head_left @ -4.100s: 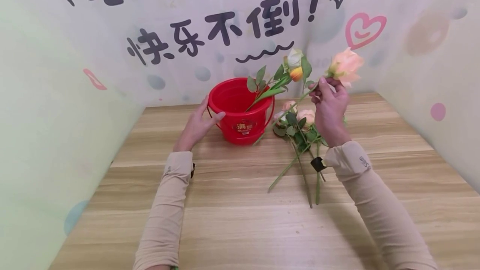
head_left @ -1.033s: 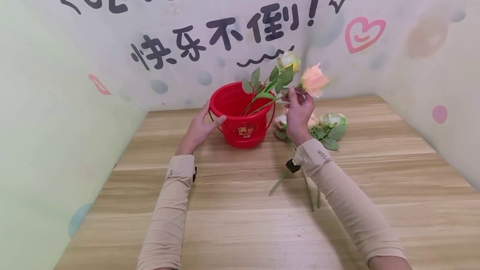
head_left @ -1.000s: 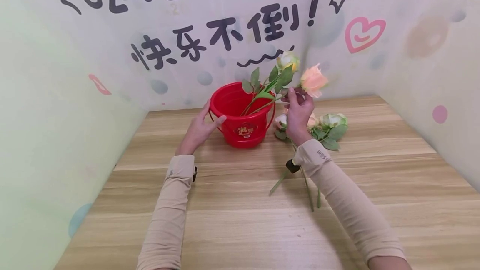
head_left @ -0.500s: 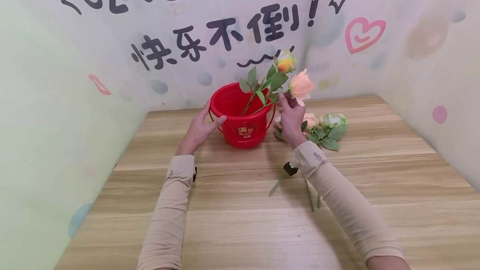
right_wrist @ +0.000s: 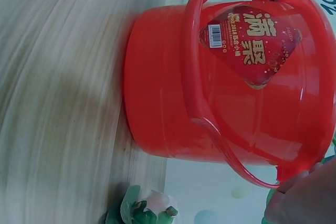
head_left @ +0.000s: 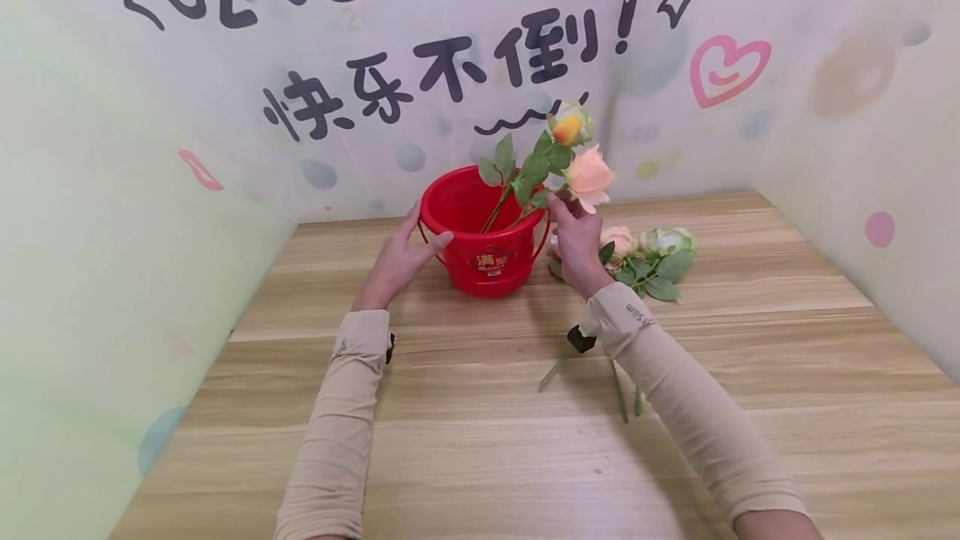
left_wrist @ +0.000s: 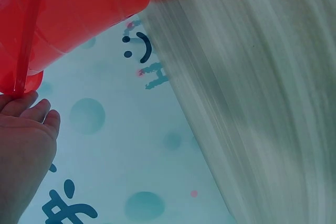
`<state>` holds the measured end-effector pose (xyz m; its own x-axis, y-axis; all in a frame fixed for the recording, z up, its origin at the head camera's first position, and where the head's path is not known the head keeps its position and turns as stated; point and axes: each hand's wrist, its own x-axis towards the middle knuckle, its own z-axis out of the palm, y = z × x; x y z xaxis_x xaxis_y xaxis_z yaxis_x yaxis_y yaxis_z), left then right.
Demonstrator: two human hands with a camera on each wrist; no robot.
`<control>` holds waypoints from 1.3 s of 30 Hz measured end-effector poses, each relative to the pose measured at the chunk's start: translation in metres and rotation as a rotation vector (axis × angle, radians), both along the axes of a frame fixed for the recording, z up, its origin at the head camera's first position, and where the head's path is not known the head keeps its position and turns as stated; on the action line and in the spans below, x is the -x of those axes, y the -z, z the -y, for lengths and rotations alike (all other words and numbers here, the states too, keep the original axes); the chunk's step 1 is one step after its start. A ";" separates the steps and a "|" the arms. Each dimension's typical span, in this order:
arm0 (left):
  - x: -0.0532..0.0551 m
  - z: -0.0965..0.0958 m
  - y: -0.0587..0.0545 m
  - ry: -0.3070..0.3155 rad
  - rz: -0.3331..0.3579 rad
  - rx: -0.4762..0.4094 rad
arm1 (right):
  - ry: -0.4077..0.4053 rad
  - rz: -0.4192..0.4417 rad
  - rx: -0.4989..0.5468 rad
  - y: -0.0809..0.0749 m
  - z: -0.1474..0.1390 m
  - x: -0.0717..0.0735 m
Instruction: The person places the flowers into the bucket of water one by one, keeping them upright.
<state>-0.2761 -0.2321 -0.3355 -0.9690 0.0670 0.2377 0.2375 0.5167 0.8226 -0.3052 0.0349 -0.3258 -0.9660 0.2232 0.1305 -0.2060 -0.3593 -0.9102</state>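
Note:
A red plastic bucket (head_left: 487, 261) stands upright near the back wall, with its label facing front. My left hand (head_left: 401, 261) holds it at the left of the rim, and the fingers show at the rim in the left wrist view. My right hand (head_left: 577, 244) pinches the stem of a pink artificial rose (head_left: 589, 176) just below the bloom, at the bucket's right rim. The stem leads into the bucket; its lower end is hidden. A white rose (head_left: 583, 117) and a yellow-orange tulip (head_left: 567, 130) also lean out of the bucket to the right.
Several more artificial flowers lie right of the bucket, among them a pale pink rose (head_left: 619, 240) and a white-green rose (head_left: 667, 240). My right arm partly covers them. A wall printed with characters rises behind the wooden tabletop (head_left: 480, 440).
Since about four seconds ago, my right hand has carried the pink rose left and down, its stem going from outside the bucket to inside. The left hand has stayed at the rim.

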 end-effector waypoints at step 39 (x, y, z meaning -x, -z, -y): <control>0.001 0.000 0.002 -0.002 0.020 0.026 | -0.188 0.118 -0.235 0.027 -0.069 0.000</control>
